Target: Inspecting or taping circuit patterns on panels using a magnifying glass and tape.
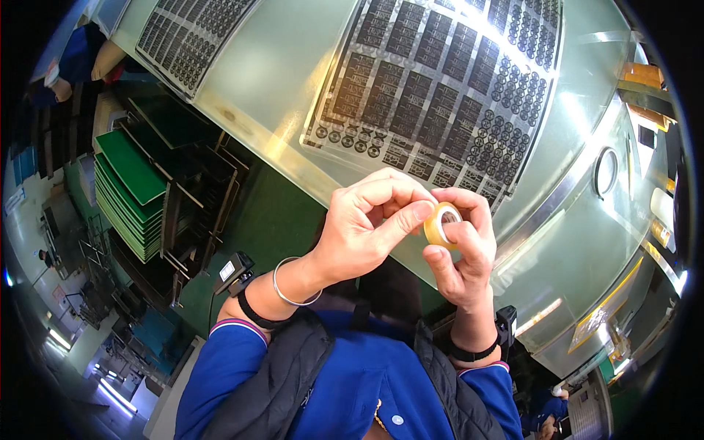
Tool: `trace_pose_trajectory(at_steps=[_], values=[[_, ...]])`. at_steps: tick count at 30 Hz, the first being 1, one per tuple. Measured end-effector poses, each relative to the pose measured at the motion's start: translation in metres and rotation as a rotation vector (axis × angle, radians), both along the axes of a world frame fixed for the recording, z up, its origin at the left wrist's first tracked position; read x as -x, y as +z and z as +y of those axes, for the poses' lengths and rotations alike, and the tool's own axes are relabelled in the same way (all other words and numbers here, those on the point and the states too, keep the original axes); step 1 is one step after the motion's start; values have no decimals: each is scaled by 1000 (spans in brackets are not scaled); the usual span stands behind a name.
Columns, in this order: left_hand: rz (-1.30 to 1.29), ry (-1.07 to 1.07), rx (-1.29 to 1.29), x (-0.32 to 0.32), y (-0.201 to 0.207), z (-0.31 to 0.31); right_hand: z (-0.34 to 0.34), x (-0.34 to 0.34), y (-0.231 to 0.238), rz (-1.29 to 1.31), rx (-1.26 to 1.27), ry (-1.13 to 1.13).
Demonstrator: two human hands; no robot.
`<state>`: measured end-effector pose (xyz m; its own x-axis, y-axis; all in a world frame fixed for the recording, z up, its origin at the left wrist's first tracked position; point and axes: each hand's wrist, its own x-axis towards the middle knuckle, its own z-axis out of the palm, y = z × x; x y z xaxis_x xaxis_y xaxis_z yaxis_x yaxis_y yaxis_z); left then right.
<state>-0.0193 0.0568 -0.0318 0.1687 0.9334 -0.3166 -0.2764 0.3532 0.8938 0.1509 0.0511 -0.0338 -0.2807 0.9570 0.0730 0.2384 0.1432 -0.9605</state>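
Observation:
A small roll of yellowish clear tape [434, 229] is held upright on its edge above the front edge of the glass-topped table [271, 66]. My right hand [469, 253] grips it, fingers and thumb around the ring. Thumb and forefinger of my left hand [367, 227] are pinched together at the roll's upper left rim; whatever is between those fingertips is too small to make out. Just beyond both hands lies a large transparent film sheet [433, 95] printed with black rectangular and round patterns.
Another patterned film [192, 40] lies at the far left of the table. A rack of green panels [132, 172] stands left of the table. A ring-shaped roll [606, 172] and other tape rolls [645, 75] are at the right. Another person's arm [106, 59] shows at upper left.

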Motion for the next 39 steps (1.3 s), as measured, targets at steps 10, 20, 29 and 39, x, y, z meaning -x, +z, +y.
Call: trace_pose_trajectory(at_steps=[10,20,29,39], values=[[900,369,-309,54,-21,30,0,-100,-13,-346,0,-452],[1081,384,-437,50,-36,35,-2,-95,-35,-339,-80,-603],[1225,369,-513,45,-39,32,-5,-97,-43,-325,-125,-633],[1219,387,-493,49,-42,30,1,-86,-42,-426,-160,-622]])
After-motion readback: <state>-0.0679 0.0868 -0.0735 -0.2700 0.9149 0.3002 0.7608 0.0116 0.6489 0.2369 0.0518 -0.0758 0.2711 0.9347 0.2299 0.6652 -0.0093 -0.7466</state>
